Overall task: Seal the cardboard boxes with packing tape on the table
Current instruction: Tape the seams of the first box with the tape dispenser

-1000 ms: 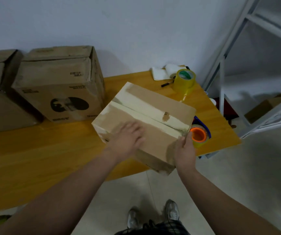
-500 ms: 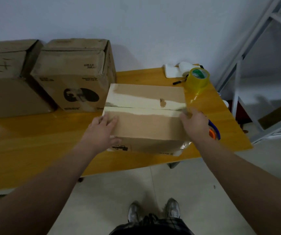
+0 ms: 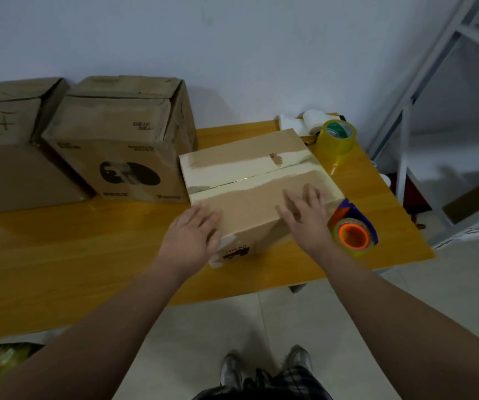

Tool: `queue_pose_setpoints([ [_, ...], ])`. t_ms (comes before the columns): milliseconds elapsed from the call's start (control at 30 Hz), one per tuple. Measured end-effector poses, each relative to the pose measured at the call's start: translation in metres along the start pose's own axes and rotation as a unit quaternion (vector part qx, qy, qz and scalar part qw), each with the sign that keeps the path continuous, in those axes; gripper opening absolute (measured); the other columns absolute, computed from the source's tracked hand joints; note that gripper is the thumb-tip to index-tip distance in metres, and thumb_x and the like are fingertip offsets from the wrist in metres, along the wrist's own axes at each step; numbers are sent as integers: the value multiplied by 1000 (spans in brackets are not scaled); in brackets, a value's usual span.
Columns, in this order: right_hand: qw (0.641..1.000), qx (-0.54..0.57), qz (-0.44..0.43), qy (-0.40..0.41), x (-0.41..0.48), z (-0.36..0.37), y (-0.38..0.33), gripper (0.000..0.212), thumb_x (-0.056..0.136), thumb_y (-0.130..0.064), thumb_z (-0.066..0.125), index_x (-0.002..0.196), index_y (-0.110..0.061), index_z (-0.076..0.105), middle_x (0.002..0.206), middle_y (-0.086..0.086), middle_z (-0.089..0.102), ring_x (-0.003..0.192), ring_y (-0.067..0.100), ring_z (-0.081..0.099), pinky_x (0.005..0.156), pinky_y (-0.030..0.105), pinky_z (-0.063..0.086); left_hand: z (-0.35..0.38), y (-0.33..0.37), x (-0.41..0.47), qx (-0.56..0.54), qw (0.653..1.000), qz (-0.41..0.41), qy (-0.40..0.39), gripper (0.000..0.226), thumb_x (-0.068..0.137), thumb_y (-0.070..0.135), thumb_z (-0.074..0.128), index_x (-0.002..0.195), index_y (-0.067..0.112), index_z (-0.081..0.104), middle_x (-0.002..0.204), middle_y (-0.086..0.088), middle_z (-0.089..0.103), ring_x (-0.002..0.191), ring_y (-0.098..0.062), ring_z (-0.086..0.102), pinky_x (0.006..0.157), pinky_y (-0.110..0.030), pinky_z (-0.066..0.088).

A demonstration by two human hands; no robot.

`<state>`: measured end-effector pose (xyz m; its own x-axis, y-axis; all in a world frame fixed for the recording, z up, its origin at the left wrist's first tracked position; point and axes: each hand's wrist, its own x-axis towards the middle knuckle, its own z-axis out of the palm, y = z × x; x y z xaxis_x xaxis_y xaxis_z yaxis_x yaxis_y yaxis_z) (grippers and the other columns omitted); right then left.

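A small cardboard box [image 3: 249, 180] with pale tape along its top seam lies on the yellow wooden table [image 3: 88, 255], slightly turned. My left hand [image 3: 195, 238] rests flat with straight fingers against the box's near left corner. My right hand [image 3: 307, 217] lies flat, fingers spread, on the near right part of the top. A tape dispenser with an orange core [image 3: 352, 233] sits just right of the box. A yellow tape roll [image 3: 337, 137] stands behind it.
Two larger cardboard boxes [image 3: 117, 151] [image 3: 10, 145] stand at the back left against the wall. White paper rolls [image 3: 304, 122] lie at the back right corner. A grey metal shelf [image 3: 423, 111] stands to the right of the table. The table's near edge runs just below my wrists.
The box has turned counter-clockwise and shifted right. My right hand moved from the box's right edge onto its top; my left hand slid to the near left corner.
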<state>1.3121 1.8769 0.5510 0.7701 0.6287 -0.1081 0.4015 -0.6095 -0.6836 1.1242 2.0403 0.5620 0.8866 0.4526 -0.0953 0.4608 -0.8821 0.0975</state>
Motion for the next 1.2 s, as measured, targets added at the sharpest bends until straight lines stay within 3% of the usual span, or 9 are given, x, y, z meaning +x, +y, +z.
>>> queue_pose_setpoints([
  [200,999,-36,-23,24,32,-30,24,44,98,-35,49,138,-18,48,159,6,14,145,25,14,112,38,27,9,22,10,-5,996,88,-7,72,92,9,42,151,27,5,154,7,-7,142,-9,-11,112,-25,-13],
  [333,996,40,-49,69,39,-46,38,45,99,-17,47,143,-14,39,153,5,28,139,21,29,110,31,29,18,58,24,24,990,137,39,71,81,18,67,144,8,35,152,-5,27,141,-19,18,114,-45,10],
  [433,993,35,42,104,47,-64,79,58,91,0,49,145,-13,31,147,10,32,132,27,34,106,36,35,21,85,38,1,989,146,34,74,77,27,70,141,5,39,152,-7,30,141,-21,24,115,-44,13],
  [533,982,-78,170,-32,60,-82,128,72,90,-7,58,149,-7,18,144,19,35,125,37,41,97,45,43,23,107,47,-7,991,129,42,65,65,30,74,121,3,55,138,-13,50,128,-31,46,105,-48,38],
  [633,966,-53,208,-144,68,-82,154,86,90,-14,64,152,-8,5,145,19,35,123,38,46,89,43,46,27,126,55,-10,991,111,67,64,63,37,68,118,8,55,131,-12,54,120,-31,50,100,-45,40],
  [767,961,-143,188,-143,74,-71,174,50,89,-8,62,132,-8,37,109,15,58,90,33,59,70,43,53,32,145,61,-2,993,88,79,68,66,46,52,125,13,47,132,-10,53,120,-29,46,100,-42,37],
  [867,962,-145,186,-139,71,-76,182,33,86,-5,62,111,-8,41,85,9,51,74,28,51,56,36,41,33,156,64,26,991,91,99,69,65,49,48,126,15,43,130,-9,53,115,-27,44,96,-37,29],
  [1067,981,126,143,-31,48,-119,184,43,82,8,58,115,-10,38,101,21,54,66,24,48,53,32,40,40,196,75,56,989,61,125,63,67,48,72,119,15,57,116,-7,60,100,-29,56,85,-40,46],
  [1200,985,168,-25,16,33,-168,166,74,76,13,59,134,-29,39,108,-4,49,90,11,54,68,13,42,25,241,104,-21,996,-30,81,63,73,47,72,127,19,54,121,-3,53,108,-27,48,92,-39,40],
])
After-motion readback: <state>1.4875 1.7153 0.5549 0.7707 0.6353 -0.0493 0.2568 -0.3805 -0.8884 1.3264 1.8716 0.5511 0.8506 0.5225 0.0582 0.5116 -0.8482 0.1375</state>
